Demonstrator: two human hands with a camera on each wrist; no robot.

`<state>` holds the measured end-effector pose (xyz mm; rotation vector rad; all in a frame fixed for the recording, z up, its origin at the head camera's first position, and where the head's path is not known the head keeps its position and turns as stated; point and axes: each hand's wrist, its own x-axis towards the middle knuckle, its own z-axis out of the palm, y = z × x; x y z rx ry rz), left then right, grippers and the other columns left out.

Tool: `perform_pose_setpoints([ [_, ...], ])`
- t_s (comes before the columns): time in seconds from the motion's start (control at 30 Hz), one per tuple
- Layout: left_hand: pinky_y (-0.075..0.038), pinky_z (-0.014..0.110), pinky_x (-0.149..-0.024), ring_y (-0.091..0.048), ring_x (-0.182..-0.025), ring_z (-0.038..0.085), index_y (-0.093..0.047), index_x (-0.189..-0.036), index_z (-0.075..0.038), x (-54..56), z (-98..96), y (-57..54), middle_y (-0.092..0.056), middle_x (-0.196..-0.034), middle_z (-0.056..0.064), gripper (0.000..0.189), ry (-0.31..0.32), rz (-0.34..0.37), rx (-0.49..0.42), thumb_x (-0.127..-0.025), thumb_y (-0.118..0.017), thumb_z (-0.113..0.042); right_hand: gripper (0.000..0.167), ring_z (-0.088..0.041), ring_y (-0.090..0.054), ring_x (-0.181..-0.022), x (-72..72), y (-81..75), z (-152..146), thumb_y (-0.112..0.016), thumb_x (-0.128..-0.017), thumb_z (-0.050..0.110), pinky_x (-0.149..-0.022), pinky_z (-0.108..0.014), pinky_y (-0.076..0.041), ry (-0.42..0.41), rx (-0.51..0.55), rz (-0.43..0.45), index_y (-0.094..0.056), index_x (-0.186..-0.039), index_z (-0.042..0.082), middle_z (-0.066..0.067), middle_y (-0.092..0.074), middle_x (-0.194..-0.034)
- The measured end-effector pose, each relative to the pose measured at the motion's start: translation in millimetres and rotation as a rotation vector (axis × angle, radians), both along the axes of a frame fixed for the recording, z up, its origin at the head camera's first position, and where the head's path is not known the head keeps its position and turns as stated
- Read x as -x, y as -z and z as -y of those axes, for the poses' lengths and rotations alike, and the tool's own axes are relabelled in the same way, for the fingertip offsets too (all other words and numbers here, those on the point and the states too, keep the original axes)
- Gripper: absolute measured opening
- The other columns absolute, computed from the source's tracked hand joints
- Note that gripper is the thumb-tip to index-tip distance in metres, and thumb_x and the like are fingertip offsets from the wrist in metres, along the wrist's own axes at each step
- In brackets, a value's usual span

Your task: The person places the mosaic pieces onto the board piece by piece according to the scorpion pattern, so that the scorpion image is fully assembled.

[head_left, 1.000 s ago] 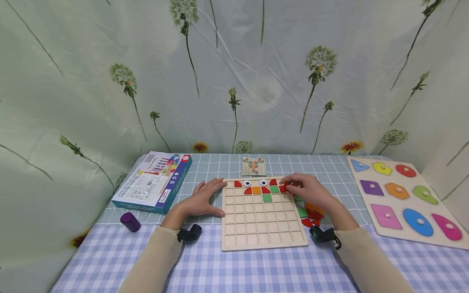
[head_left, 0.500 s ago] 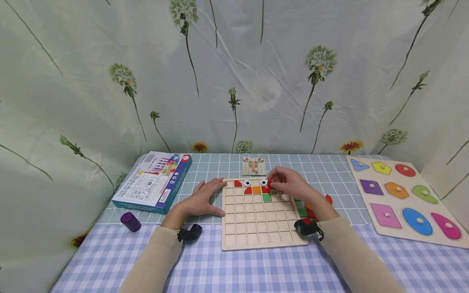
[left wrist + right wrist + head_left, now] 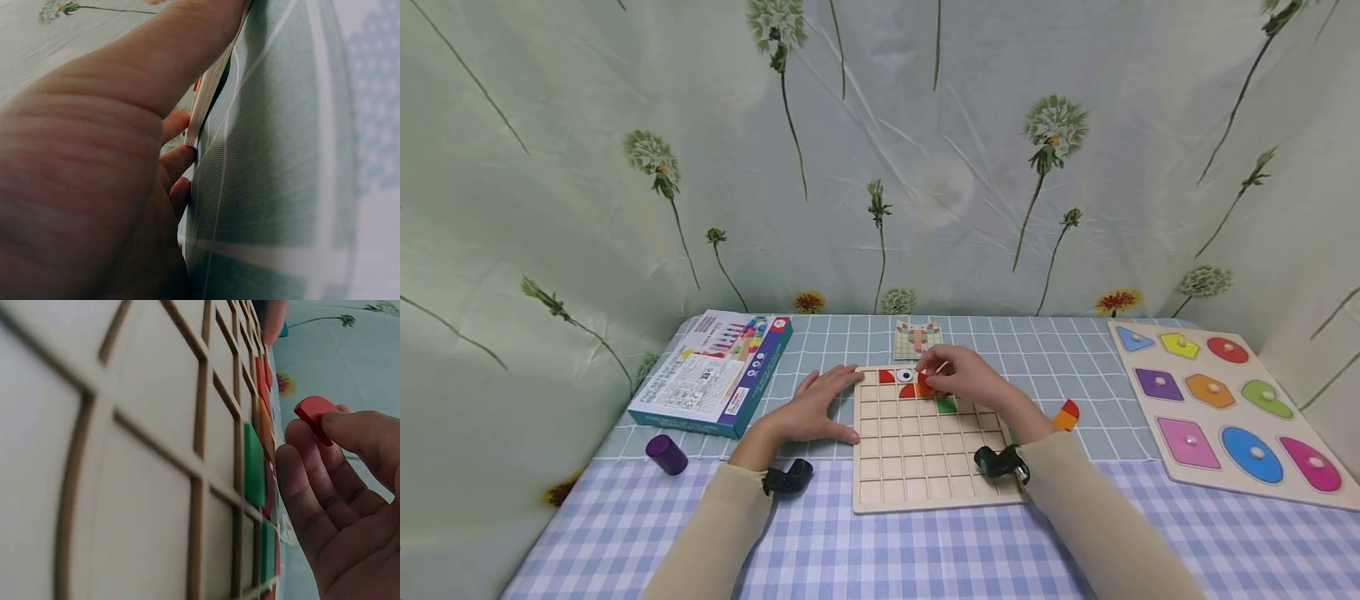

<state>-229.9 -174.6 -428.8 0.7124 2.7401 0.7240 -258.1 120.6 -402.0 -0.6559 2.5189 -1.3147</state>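
My right hand pinches a red quarter-round tile between thumb and fingers, over the upper rows of a wooden grid board. In the right wrist view the tile is raised off the board's face. Green tiles and an orange tile sit in the cells. An eye tile and red tiles show at the board's top left; the hand covers the tiles right of them. My left hand rests at the board's left edge, fingers extended, fingertips at the upper corner and thumb lower down.
A small pattern card lies behind the board. Loose orange and red tiles lie right of it, partly behind my right forearm. A boxed game and a purple cylinder are at left, a knobbed shape puzzle at right.
My right hand has moved left with the red tile, from the board's right edge to above its upper middle. My left hand has stayed at the left edge.
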Motion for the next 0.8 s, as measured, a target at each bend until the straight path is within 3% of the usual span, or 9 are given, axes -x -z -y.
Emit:
perform_pose_setpoints([
  [0.33, -0.001, 0.062, -0.125, -0.017, -0.156, 0.032, -0.033, -0.156, -0.016, 0.4, -0.4, 1.1, -0.025, -0.166, 0.009, 0.103, 0.005, 0.001, -0.011, -0.074, -0.084, -0.051, 0.014, -0.017, -0.064, -0.073, 0.3, 5.5, 29.5, -0.064, -0.095, 0.004, -0.065, -0.031, -0.059, -0.045, 0.027, 0.023, -0.067, -0.109, 0.007, -0.01, -0.063, -0.095],
  [0.57, -0.001, 0.062, -0.125, -0.017, -0.156, 0.033, -0.033, -0.156, -0.015, 0.4, 0.8, 0.8, -0.026, -0.166, 0.01, 0.103, 0.011, -0.003, -0.012, -0.074, -0.084, -0.05, 0.012, -0.014, -0.059, -0.071, 1.1, 4.8, 46.4, -0.064, -0.094, 0.007, -0.062, -0.025, -0.053, -0.053, -0.028, -0.042, -0.067, -0.106, 0.01, -0.006, -0.064, -0.093],
  [0.8, -0.001, 0.063, -0.124, -0.016, -0.156, 0.033, -0.033, -0.156, -0.016, 1.0, 0.7, 1.6, -0.026, -0.166, 0.009, 0.103, 0.013, -0.005, -0.012, -0.074, -0.084, -0.051, 0.011, -0.014, -0.06, -0.072, 0.9, 4.9, 61.6, -0.063, -0.094, 0.004, -0.058, -0.026, -0.055, -0.058, -0.002, -0.058, -0.066, -0.104, 0.008, -0.009, -0.066, -0.093],
])
